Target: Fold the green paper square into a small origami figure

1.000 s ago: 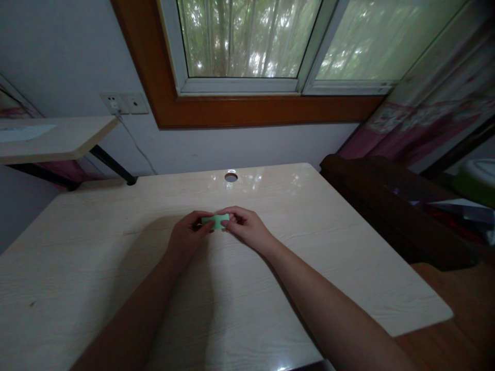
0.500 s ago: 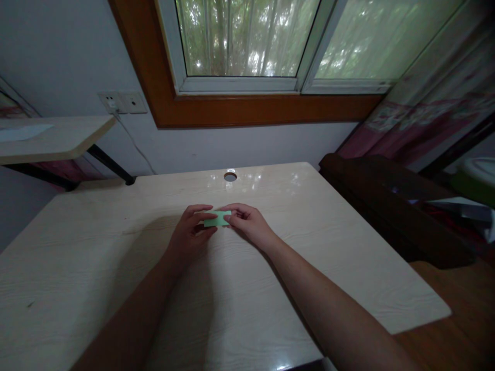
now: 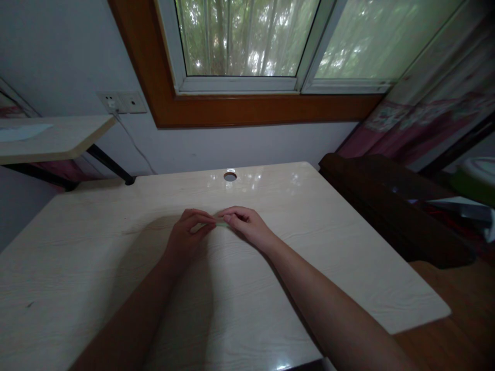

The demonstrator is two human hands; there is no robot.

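Note:
A small green piece of paper (image 3: 220,223) lies nearly flat between my two hands, low over the pale wooden table (image 3: 116,247); only a thin sliver of it shows. My left hand (image 3: 187,237) pinches its left end with thumb and fingers. My right hand (image 3: 245,226) pinches its right end. The fingertips of both hands almost meet over the paper and hide most of it.
A round cable hole (image 3: 230,176) sits near the table's far edge. A dark wooden piece of furniture (image 3: 386,206) stands to the right. A side shelf (image 3: 54,136) and a wall socket (image 3: 121,102) are at the left, under the window (image 3: 247,46).
The green paper showed as a broad rectangle before; now it is tilted or pressed flat and almost hidden. Both hands stayed in place, fingers closing in over it.

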